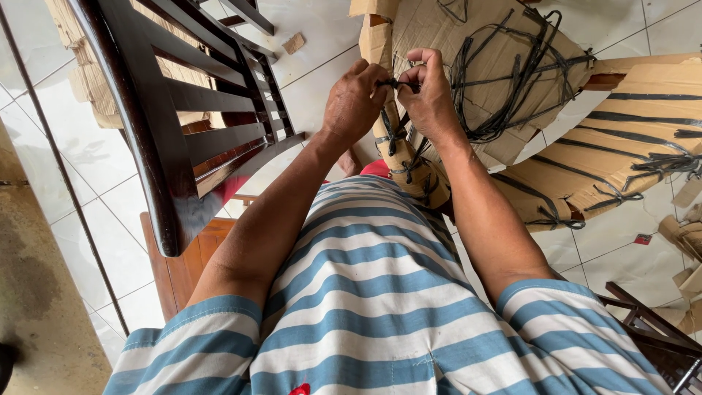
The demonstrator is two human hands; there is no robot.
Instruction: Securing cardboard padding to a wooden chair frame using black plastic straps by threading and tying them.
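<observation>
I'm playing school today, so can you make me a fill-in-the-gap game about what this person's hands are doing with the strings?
1. Both hands, the left hand and the right hand, pinch a thin ____ strap between their fingers.
2. The strap is tied around a furniture part wrapped in brown ____.
3. The person's shirt has blue and ____ stripes.
4. Left of the hands stands a dark wooden ____ with slats.

Missing words: black; cardboard; white; chair

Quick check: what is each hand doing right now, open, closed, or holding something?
Left hand: closed, pinching the black strap above the cardboard-wrapped piece.
Right hand: closed, pinching the same black strap from the other side.
</observation>
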